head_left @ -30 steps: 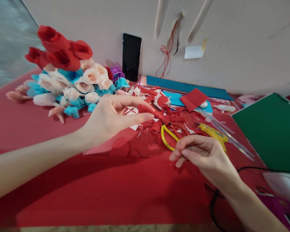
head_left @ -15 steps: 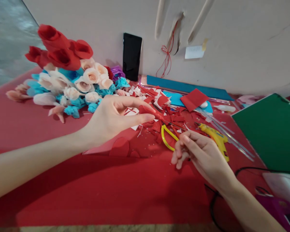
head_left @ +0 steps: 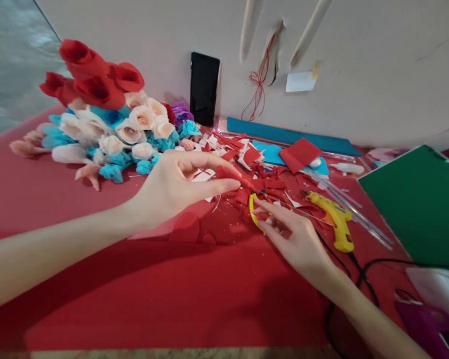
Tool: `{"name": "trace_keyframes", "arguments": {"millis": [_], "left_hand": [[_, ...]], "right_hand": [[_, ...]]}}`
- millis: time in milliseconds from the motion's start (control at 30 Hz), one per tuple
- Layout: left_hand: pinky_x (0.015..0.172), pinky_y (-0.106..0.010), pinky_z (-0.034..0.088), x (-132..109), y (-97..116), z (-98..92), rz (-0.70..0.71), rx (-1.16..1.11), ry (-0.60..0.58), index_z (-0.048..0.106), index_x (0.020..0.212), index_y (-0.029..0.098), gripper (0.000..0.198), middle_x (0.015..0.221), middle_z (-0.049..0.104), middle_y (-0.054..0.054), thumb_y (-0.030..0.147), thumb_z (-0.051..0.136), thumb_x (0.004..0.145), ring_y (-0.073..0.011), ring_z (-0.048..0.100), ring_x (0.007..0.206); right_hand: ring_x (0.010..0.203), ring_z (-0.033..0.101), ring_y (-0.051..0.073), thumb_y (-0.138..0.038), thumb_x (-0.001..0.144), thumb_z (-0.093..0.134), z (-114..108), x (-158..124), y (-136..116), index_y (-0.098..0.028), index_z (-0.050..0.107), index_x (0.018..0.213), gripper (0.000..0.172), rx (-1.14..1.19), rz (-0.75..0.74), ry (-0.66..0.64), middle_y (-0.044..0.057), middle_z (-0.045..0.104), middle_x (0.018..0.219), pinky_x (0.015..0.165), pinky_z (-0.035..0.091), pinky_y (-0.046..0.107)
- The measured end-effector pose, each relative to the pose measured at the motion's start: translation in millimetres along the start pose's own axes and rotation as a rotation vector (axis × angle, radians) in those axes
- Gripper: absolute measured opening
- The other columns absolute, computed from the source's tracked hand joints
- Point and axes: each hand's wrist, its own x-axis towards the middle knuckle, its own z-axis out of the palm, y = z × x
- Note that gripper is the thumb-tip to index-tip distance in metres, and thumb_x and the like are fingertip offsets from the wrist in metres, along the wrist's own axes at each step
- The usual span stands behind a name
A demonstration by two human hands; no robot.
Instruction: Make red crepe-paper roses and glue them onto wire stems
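My left hand point(head_left: 175, 184) hovers over the red table cover, thumb and fingers pinched on a small red rolled paper piece point(head_left: 235, 175) with a thin stem running right. My right hand point(head_left: 290, 232) lies low on the table with fingers stretched out, its fingertips touching the yellow-handled scissors point(head_left: 255, 212) among red paper scraps point(head_left: 260, 187). Nothing is held in it.
A heap of red, cream and blue paper flowers point(head_left: 108, 119) sits at the back left. A black phone point(head_left: 204, 89) leans on the wall. A yellow glue gun point(head_left: 335, 217) with black cord lies right, beside a green sheet point(head_left: 422, 204) and clear glue sticks.
My right hand has moved left and forward from beside the glue gun to the scissors, its fingers opening out. The left hand has kept still with the red piece.
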Motion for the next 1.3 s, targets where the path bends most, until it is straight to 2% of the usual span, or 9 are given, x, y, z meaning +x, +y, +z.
{"name": "trace_keyframes", "arguments": {"millis": [233,400,467,567,633,733,933,1100,1300], "left_hand": [[0.065,-0.006,0.045,-1,0,1.4,0.023,-0.046,-0.041,0.068,0.079,0.021,0.006,0.075,0.070,0.008,0.018,0.067,0.074,-0.0008,0.059,0.068],[0.058,-0.009,0.043,-4,1,1.3,0.026,-0.021,-0.036,0.069,0.078,0.022,0.006,0.070,0.069,0.007,0.023,0.068,0.073,-0.0026,0.056,0.064],[0.058,-0.010,0.043,-4,0,1.0,0.022,-0.034,-0.038,0.069,0.078,0.023,0.006,0.070,0.069,0.007,0.024,0.069,0.072,-0.0036,0.057,0.064],[0.062,-0.013,0.045,-4,-1,1.2,0.009,-0.057,-0.056,0.069,0.077,0.023,0.006,0.073,0.069,0.005,0.024,0.069,0.071,-0.0063,0.059,0.067],[0.064,-0.016,0.046,-4,-2,1.8,0.004,-0.069,-0.081,0.069,0.077,0.022,0.006,0.074,0.069,0.004,0.022,0.069,0.071,-0.0082,0.060,0.070],[0.069,-0.018,0.047,-5,-1,3.0,0.013,-0.130,-0.142,0.068,0.078,0.022,0.008,0.076,0.068,0.004,0.018,0.068,0.071,-0.0095,0.060,0.073],[0.073,-0.025,0.047,-9,0,4.9,0.103,-0.125,-0.288,0.067,0.082,0.020,0.011,0.077,0.067,0.000,0.016,0.068,0.072,-0.0129,0.059,0.075],[0.074,-0.027,0.047,-13,3,9.5,0.257,-0.080,-0.364,0.065,0.085,0.018,0.013,0.076,0.067,-0.002,0.014,0.067,0.073,-0.0128,0.057,0.072],[0.071,-0.028,0.047,-18,10,16.0,0.317,-0.020,-0.407,0.064,0.084,0.018,0.010,0.073,0.068,-0.003,0.014,0.063,0.075,-0.0145,0.054,0.072]], "right_hand": [[0.040,0.049,0.009,-0.036,0.079,0.056,-4,-4,-4,-0.015,0.067,0.081,0.023,0.159,0.140,-0.024,0.002,0.063,0.059,0.037,0.039,0.019],[0.031,0.036,0.004,-0.039,0.074,0.063,-12,-4,-9,-0.013,0.057,0.047,0.038,0.157,0.201,0.094,-0.003,0.040,0.032,0.032,0.029,0.015],[0.033,0.038,0.004,-0.034,0.073,0.065,-15,-2,-10,-0.014,0.066,0.073,0.020,0.192,0.192,0.099,-0.004,0.047,0.040,0.032,0.030,0.014],[0.076,0.061,0.012,-0.022,0.066,0.070,-19,2,-9,-0.027,0.043,0.127,0.066,0.278,0.078,-0.026,0.003,0.062,0.104,0.057,0.051,0.019],[0.110,0.051,0.016,-0.021,0.070,0.067,-22,4,-8,-0.028,0.047,0.123,0.058,0.264,0.024,-0.077,0.002,0.047,0.129,0.087,0.046,0.025],[0.099,0.057,0.017,-0.031,0.083,0.055,-28,6,-7,-0.022,0.064,0.099,0.021,0.231,0.066,-0.084,0.004,0.063,0.106,0.087,0.046,0.028],[0.060,0.058,0.010,-0.038,0.088,0.046,-36,-4,-20,-0.017,0.065,0.090,0.028,0.354,0.120,-0.295,0.005,0.066,0.076,0.052,0.046,0.018],[0.055,0.056,0.007,-0.040,0.084,0.052,-34,-18,-35,-0.019,0.064,0.090,0.025,0.366,0.154,-0.375,0.002,0.067,0.074,0.054,0.047,0.018],[0.064,0.060,0.010,-0.036,0.074,0.064,-24,-26,-44,-0.023,0.066,0.088,0.019,0.179,0.081,-0.250,-0.002,0.067,0.069,0.060,0.047,0.017]]}}
